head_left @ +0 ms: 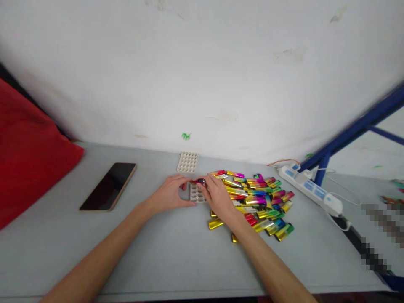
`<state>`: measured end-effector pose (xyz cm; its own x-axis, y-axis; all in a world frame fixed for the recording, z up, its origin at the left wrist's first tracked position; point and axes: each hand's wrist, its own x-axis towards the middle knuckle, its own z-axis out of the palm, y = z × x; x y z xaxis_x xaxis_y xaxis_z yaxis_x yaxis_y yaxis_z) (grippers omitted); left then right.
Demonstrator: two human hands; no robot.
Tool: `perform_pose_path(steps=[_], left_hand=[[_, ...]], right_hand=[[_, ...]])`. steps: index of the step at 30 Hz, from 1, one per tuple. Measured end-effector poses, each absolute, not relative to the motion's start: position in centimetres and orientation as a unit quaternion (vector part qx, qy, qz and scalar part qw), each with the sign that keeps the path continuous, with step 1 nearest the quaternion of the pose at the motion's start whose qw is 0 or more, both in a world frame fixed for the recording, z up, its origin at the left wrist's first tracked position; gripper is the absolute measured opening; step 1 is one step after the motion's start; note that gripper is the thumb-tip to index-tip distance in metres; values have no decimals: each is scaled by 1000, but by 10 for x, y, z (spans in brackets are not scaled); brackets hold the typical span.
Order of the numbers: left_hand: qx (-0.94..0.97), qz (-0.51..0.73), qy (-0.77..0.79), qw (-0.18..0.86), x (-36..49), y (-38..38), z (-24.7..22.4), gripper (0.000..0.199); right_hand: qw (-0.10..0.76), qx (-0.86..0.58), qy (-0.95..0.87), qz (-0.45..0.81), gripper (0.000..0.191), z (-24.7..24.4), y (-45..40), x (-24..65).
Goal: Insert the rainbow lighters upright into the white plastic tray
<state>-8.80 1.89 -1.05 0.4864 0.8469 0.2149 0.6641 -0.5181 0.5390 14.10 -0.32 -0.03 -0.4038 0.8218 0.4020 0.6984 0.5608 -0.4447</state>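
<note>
A pale tray with rows of holes (196,194) lies on the table between my hands. My left hand (172,192) curves around its left side, thumb at the near corner and fingers at the far edge, steadying it. My right hand (217,195) pinches a shiny red lighter with a dark top (200,181) over the tray's far edge. The fingers hide part of the lighter and the tray's right side. Beside and under my right forearm, many metallic lighters (255,200) in gold, red, blue, green and purple lie in a loose pile.
A second pale holed tray (187,162) lies near the wall. To the left are a dark-screened phone (109,186) and a red cloth-like item (31,155). A white power strip (311,189) with cables sits at the right, by a blue metal frame (350,130).
</note>
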Motion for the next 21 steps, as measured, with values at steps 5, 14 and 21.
perform_pose_path(steps=[5, 14, 21], left_hand=[[840, 229, 452, 195, -88, 18, -11, 70], [850, 236, 431, 192, -88, 20, -9, 64], [854, 216, 436, 184, -88, 21, -9, 55]], right_hand=[[296, -451, -833, 122, 19, -5, 5, 140], [274, -467, -834, 110, 17, -5, 18, 139], [193, -505, -834, 108, 16, 0, 10, 127]])
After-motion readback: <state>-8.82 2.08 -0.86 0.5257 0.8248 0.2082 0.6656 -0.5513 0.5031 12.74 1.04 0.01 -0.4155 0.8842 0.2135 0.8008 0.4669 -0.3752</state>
